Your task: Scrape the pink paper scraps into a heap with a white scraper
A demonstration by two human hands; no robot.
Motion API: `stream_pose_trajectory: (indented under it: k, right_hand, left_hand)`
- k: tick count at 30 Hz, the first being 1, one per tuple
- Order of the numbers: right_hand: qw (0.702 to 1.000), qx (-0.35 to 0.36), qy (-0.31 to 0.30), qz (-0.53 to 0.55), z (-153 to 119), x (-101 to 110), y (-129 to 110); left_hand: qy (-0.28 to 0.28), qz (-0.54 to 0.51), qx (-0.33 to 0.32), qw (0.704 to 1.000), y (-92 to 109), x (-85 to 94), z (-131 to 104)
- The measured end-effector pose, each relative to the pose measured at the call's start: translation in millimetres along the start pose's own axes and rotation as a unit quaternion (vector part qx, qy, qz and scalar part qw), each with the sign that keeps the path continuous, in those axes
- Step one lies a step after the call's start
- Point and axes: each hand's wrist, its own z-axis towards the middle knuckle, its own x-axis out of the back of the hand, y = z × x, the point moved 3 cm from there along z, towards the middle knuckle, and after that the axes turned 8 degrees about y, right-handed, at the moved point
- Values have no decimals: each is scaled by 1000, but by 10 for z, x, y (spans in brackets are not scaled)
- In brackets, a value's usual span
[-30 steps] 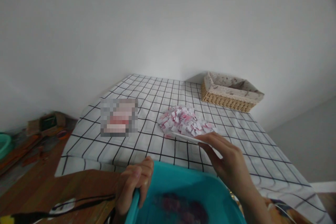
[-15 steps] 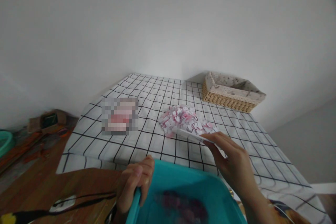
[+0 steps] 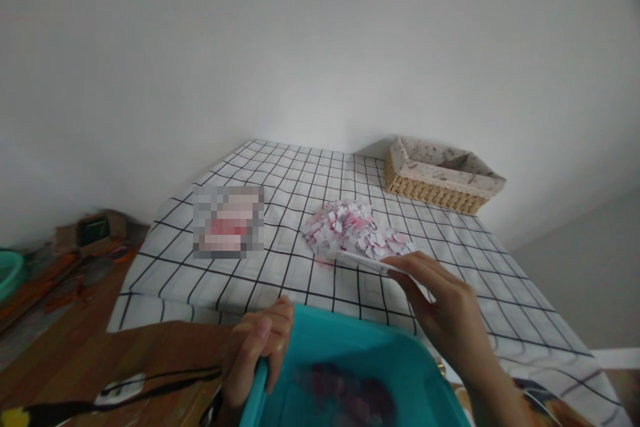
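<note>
My left hand [image 3: 260,345] is wrapped round the left corner of a teal plastic tub [image 3: 350,328] at the bottom of the view. Blurred dark red things [image 3: 350,392] lie inside the tub. Between the thumb and fingers of my right hand [image 3: 440,307] is a thin flat white piece [image 3: 365,261], seen nearly edge-on. Its far end touches the near side of a heap of small white and pink paper scraps [image 3: 350,227] on the checked tablecloth [image 3: 310,180].
A wicker basket [image 3: 435,192] with a cloth lining stands at the back right of the table. A pixelated patch [image 3: 229,222] covers something at the left. On the floor are a cardboard box [image 3: 95,230], a green basin [image 3: 11,272] and a black cable [image 3: 165,387].
The far end of the white piece has dipped slightly at the near edge of the heap. My left hand and the tub have stayed in place.
</note>
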Motion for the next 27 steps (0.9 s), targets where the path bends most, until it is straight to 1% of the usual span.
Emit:
stream_pose_trajectory:
  k: [4, 6, 8, 10, 12, 14, 16, 19, 22, 25, 27]
  right_hand:
    - [998, -18, 39, -37, -4, 43, 39]
    - [999, -15, 42, -30, -4, 72, 26]
    - [1000, -1, 24, -7, 8, 63, -8]
    - [1000, 8, -2, 14, 30, 15, -41]
    - [999, 3, -20, 30, 47, -42, -54]
    - [998, -7, -30, 47, 43, -74, -47]
    - [997, -9, -40, 63, 10, -64, -34]
    - [995, -23, -54, 76, -68, 8, -8]
    - [997, -53, -30, 56, -108, 67, 7]
    - [998, -61, 5, 28, -81, 45, -14]
    - [998, -53, -2, 31, -47, -7, -39]
  left_hand:
    - [2, -8, -2, 1000, -19, -13, -5]
    - [11, -14, 0, 1000, -12, -22, -12]
    - [21, -15, -1, 1000, 3, -23, -14]
    - [13, -13, -4, 1000, 16, -24, -13]
    - [-2, -9, -2, 1000, 16, -20, -12]
    - [-5, -9, 4, 1000, 3, -6, -15]
    - [-3, -8, 9, 1000, -11, 7, -23]
    - [8, -11, 5, 1000, -12, 16, -35]
    - [12, -2, 10, 1000, 14, -1, -44]
    - [2, 17, 10, 1000, 65, -25, -69]
    - [-4, 36, -4, 999, 99, -21, -101]
